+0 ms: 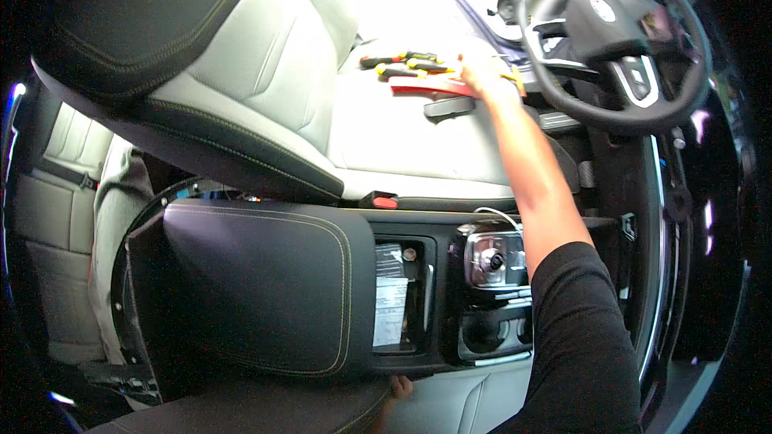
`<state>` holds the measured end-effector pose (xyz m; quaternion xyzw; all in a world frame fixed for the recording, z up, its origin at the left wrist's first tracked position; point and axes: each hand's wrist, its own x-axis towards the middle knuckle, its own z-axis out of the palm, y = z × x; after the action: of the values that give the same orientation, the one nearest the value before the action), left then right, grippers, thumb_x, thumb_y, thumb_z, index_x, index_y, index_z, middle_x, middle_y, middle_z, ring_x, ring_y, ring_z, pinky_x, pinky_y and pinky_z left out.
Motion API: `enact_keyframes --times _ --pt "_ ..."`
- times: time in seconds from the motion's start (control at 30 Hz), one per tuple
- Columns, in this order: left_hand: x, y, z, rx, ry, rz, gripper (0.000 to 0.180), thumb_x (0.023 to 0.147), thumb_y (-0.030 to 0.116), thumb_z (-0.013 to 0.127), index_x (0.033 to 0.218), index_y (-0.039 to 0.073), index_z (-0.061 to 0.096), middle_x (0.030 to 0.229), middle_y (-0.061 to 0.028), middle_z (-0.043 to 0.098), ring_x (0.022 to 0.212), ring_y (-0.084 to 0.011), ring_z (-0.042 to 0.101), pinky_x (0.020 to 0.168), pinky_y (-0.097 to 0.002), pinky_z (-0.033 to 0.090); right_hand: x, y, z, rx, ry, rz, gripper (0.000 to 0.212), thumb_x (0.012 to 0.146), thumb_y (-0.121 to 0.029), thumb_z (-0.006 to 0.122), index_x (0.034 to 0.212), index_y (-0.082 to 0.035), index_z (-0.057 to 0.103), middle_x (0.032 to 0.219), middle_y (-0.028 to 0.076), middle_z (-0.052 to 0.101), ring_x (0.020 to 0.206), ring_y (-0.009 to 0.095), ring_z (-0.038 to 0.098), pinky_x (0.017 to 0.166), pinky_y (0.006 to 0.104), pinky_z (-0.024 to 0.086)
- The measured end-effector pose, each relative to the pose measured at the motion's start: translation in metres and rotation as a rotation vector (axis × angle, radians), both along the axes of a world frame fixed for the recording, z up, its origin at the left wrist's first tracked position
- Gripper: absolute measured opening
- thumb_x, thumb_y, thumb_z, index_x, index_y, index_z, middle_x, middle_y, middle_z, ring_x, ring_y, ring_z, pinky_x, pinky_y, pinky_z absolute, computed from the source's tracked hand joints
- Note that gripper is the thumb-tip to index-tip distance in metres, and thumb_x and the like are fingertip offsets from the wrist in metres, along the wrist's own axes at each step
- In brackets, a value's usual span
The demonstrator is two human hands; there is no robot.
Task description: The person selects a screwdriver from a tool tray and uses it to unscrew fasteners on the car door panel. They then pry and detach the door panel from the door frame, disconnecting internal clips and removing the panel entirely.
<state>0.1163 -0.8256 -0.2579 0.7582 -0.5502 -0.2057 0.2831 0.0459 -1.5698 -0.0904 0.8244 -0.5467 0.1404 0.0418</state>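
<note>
My right hand reaches across to the pale seat in front of the steering wheel. It is among several hand tools; glare washes out its fingers and whatever may be in them. Beside it lie screwdriver-like tools with yellow-and-black handles, one with a red-and-black handle, a long red tool and a dark grey oblong item. A yellow piece shows just past the hand. Low in the picture, my left hand rests at the near seat's edge, dim, its fingers mostly hidden.
Between the seats runs the centre console with a dark padded armrest. An open storage bin holds papers. A gear selector and cup holders lie beneath my right arm. A red seat-belt buckle stands beside the far seat.
</note>
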Motion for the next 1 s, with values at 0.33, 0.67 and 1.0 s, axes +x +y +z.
enact_keyframes --times 0.33,0.67,1.0 --pt "0.007 -0.009 0.021 0.135 0.044 0.073 0.050 0.101 0.021 0.051 0.139 -0.009 0.043 0.130 -0.0307 0.060 0.115 -0.0445 0.063 0.097 -0.0516 0.051 0.048 -0.012 -0.003 -0.055 0.397 0.088 0.019 0.088 -0.009 0.058 0.095 -0.002 0.075 0.102 0.024 0.072 0.096 0.039 0.071 0.087 0.0471 0.055" --pt "0.024 -0.024 0.007 0.205 -0.072 0.085 0.055 0.102 0.029 0.050 0.146 -0.001 0.039 0.133 -0.0269 0.061 0.117 -0.0433 0.063 0.095 -0.0533 0.051 0.062 0.117 0.100 -0.018 0.141 0.131 0.023 0.088 -0.019 0.065 0.103 -0.002 0.072 0.099 0.021 0.072 0.098 0.038 0.070 0.085 0.0472 0.055" --pt "0.044 -0.020 -0.019 0.064 -0.153 0.078 0.056 0.104 0.037 0.047 0.149 0.004 0.039 0.135 -0.0243 0.061 0.119 -0.0443 0.062 0.098 -0.0542 0.048 0.145 0.482 0.167 0.324 -0.948 0.269 0.040 0.081 -0.015 0.063 0.113 0.009 0.060 0.109 0.031 0.064 0.108 0.046 0.060 0.101 0.0533 0.045"
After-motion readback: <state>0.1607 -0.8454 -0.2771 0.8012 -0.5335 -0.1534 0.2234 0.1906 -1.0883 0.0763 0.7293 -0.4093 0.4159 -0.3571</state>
